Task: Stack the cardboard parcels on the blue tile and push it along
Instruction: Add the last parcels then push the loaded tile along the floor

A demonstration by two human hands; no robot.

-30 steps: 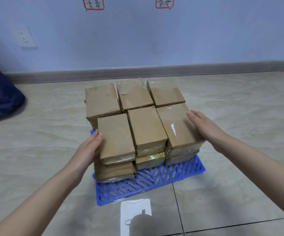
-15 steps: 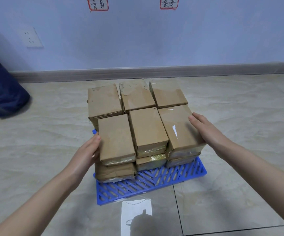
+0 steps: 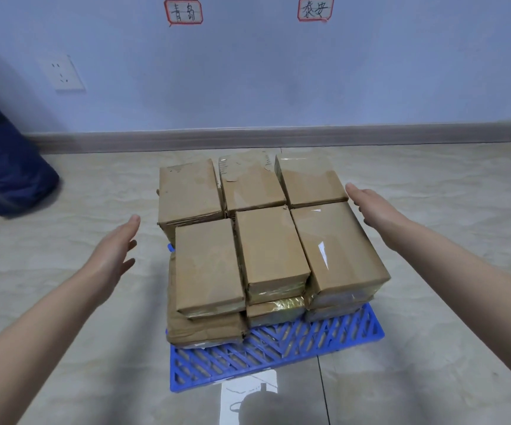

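Both left hand (image 3: 113, 250) and right hand (image 3: 373, 207), fingers (image 3: 131, 222) straight, empty, flank parcels (image 3: 269, 243) lying lengthwise toward the wall (image 3: 248, 87).

Soft, cool, even light across the whole view. Just inside the right hand (image 3: 373, 207), a sharp white glint sits on the taped parcel (image 3: 337, 237). Faint shadows pool on the floor (image 3: 64, 194) beneath both forearms. Far out beyond the left hand (image 3: 111, 253), the dark blue shape (image 3: 6, 167) is smeared with blur. The skirting board (image 3: 278, 136) beyond the hands curves slightly, wide lens. Between the forearms, low down, a bright patch (image 3: 232, 388) carries a dark shadow.
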